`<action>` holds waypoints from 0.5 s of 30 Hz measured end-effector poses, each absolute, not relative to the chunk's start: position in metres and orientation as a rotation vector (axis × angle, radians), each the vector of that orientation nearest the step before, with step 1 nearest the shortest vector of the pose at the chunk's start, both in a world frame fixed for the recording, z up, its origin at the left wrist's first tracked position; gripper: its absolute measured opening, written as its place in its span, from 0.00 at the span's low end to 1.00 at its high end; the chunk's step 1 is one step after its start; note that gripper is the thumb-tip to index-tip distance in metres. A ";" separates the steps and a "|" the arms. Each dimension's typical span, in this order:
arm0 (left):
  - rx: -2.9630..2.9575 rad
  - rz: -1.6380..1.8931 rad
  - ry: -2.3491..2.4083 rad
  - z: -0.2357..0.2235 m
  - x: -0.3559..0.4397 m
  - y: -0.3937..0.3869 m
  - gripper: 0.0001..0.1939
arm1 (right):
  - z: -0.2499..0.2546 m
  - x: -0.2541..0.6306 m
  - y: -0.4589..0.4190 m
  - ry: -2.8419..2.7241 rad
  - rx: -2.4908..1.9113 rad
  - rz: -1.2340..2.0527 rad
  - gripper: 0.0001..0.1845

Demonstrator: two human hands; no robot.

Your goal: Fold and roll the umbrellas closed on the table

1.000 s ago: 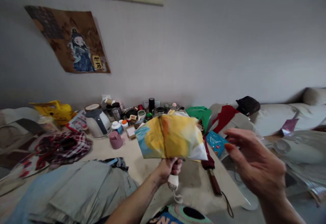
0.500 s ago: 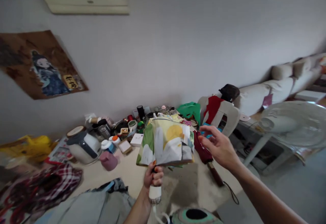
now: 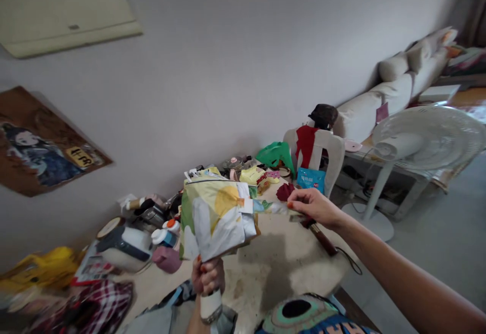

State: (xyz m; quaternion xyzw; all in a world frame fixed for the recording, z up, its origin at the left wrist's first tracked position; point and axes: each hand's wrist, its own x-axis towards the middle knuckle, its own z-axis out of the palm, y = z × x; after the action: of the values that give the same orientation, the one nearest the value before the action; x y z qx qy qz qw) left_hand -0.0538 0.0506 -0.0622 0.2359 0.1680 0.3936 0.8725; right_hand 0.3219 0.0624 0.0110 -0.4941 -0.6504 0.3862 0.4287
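Note:
My left hand is closed round the white handle of a folded umbrella with a yellow, white and green canopy, held upright above the table. My right hand pinches the umbrella's closing strap and holds it stretched out to the right of the canopy. A dark red umbrella with a brown handle lies on the table just under my right hand.
Bottles, cups and a white kettle crowd the back of the table by the wall. A chair with red cloth, a white fan and a sofa stand to the right. Folded clothes lie at the near edge.
My right hand has reached in from the right and taken the strap, pulling it sideways. The umbrella has turned in my left hand, and my view has swung right and tilted.

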 end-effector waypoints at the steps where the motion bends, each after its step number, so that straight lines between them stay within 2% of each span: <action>1: 0.500 0.801 0.380 -0.058 -0.052 0.051 0.29 | 0.007 0.326 0.064 -1.663 -1.311 0.812 0.12; 4: 0.527 0.769 0.430 -0.046 -0.035 0.051 0.26 | 0.010 0.327 0.059 -1.704 -1.490 0.311 0.07; 6: 0.579 0.778 0.465 -0.038 -0.017 0.050 0.25 | 0.024 0.317 0.045 -1.682 -1.437 0.243 0.09; 10: 0.719 0.835 0.644 -0.034 0.024 0.044 0.26 | 0.049 0.280 0.017 -1.689 -1.204 0.421 0.10; 15: 0.816 0.815 0.872 -0.052 0.062 0.029 0.31 | 0.023 0.243 0.034 -1.641 -1.269 0.840 0.18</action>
State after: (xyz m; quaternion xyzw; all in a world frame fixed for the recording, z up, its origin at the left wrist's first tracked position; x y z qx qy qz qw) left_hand 0.0615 0.0295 -0.0520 0.3734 0.3990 0.3728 0.7499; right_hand 0.2434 0.0343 0.0226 -0.5100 -0.6596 0.3377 0.4368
